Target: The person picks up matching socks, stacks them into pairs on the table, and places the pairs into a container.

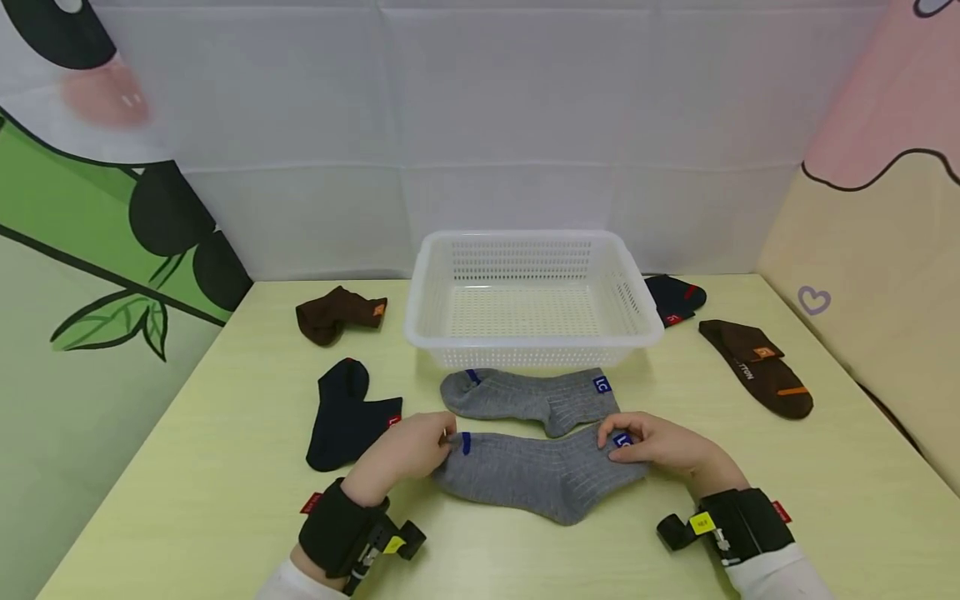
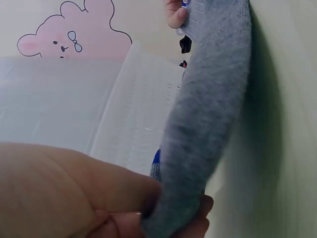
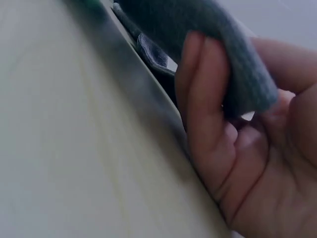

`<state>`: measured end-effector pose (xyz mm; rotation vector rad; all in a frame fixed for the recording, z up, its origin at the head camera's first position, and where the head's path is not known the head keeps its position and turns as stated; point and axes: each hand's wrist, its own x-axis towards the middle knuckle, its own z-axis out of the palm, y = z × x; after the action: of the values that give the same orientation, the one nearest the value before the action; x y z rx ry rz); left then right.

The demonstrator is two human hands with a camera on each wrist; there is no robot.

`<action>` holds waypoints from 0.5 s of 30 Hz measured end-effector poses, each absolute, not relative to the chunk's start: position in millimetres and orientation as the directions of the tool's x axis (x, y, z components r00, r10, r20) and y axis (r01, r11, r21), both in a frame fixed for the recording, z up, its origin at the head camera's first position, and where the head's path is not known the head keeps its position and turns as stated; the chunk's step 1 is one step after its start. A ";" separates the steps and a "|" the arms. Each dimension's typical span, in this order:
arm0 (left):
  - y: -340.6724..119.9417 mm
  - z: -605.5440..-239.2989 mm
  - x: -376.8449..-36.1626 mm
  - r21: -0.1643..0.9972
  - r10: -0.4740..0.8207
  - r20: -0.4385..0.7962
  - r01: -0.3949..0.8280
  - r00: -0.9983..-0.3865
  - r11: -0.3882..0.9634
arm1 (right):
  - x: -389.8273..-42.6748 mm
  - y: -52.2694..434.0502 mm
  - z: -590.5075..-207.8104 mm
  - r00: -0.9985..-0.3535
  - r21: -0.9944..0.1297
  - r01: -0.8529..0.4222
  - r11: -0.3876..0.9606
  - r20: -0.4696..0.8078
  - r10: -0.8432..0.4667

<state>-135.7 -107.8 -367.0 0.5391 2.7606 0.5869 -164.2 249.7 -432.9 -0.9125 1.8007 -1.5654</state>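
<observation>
A grey sock with blue marks is stretched between both hands, close over the table in the head view. My left hand pinches its toe end; the left wrist view shows the fingers and thumb around the grey knit. At the cuff, beside the blue label, my right hand pinches the fabric, with fingers under it and the thumb opposite in the right wrist view. Just behind lies a second grey sock, flat, its cuff pointing right.
A white plastic basket stands at the back middle. Left of it lie a brown sock and a dark navy sock. To its right are another navy sock and a brown sock. Cloth walls border the table.
</observation>
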 end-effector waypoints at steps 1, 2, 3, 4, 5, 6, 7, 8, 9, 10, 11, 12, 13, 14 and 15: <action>-107.9 -367.2 -135.9 0.427 0.406 -0.172 0.303 -0.898 0.852 | -164.3 249.5 -432.2 -0.608 -0.981 -0.151 0.120 -0.004 -0.794; -107.9 -367.8 -136.1 0.418 0.404 -0.166 0.307 -0.900 0.855 | -164.5 249.4 -431.3 -0.615 -0.972 -0.174 0.158 -0.018 -0.788; -107.9 -368.4 -136.4 0.410 0.403 -0.161 0.311 -0.901 0.858 | -164.7 249.4 -430.5 -0.618 -0.965 -0.189 0.182 -0.028 -0.786; -107.9 -369.2 -136.5 0.404 0.401 -0.157 0.312 -0.902 0.860 | -164.9 249.5 -429.7 -0.620 -0.958 -0.205 0.202 -0.033 -0.784; -107.7 -369.9 -136.6 0.398 0.399 -0.154 0.313 -0.904 0.862 | -165.0 249.5 -428.9 -0.623 -0.952 -0.214 0.218 -0.039 -0.782; -107.6 -370.5 -136.7 0.394 0.397 -0.147 0.314 -0.906 0.864 | -165.1 249.6 -428.2 -0.625 -0.948 -0.221 0.230 -0.044 -0.779; -107.6 -371.0 -136.9 0.388 0.394 -0.140 0.316 -0.908 0.866 | -165.2 249.6 -427.5 -0.629 -0.944 -0.227 0.241 -0.047 -0.776; -107.6 -372.0 -137.2 0.380 0.393 -0.132 0.320 -0.910 0.868 | -165.2 249.6 -426.9 -0.635 -0.939 -0.237 0.251 -0.046 -0.771; -107.5 -372.7 -137.4 0.376 0.393 -0.123 0.324 -0.911 0.868 | -165.0 249.7 -426.3 -0.644 -0.932 -0.247 0.264 -0.046 -0.764; -107.5 -373.5 -137.6 0.372 0.392 -0.117 0.326 -0.912 0.869 | -164.6 249.7 -425.7 -0.656 -0.924 -0.257 0.281 -0.047 -0.753; -107.5 -374.2 -137.7 0.369 0.395 -0.112 0.331 -0.912 0.869 | -164.1 249.6 -424.8 -0.668 -0.917 -0.265 0.300 -0.050 -0.742; -107.7 -375.1 -138.1 0.370 0.398 -0.107 0.336 -0.911 0.866 | -163.6 249.5 -423.8 -0.681 -0.905 -0.275 0.324 -0.055 -0.730; -107.9 -376.4 -138.4 0.370 0.402 -0.104 0.340 -0.910 0.865 | -163.0 249.1 -422.4 -0.694 -0.890 -0.288 0.353 -0.060 -0.718; -108.2 -377.5 -138.7 0.373 0.406 -0.100 0.343 -0.909 0.862 | -162.3 248.6 -420.9 -0.707 -0.870 -0.307 0.385 -0.062 -0.705; -108.5 -378.5 -139.0 0.379 0.406 -0.097 0.344 -0.909 0.859 | -161.5 247.9 -419.1 -0.718 -0.849 -0.323 0.417 -0.067 -0.693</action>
<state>-139.0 -108.5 -378.5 0.5820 2.8603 0.5353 -161.5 247.9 -419.1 -0.8666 2.2671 -1.2258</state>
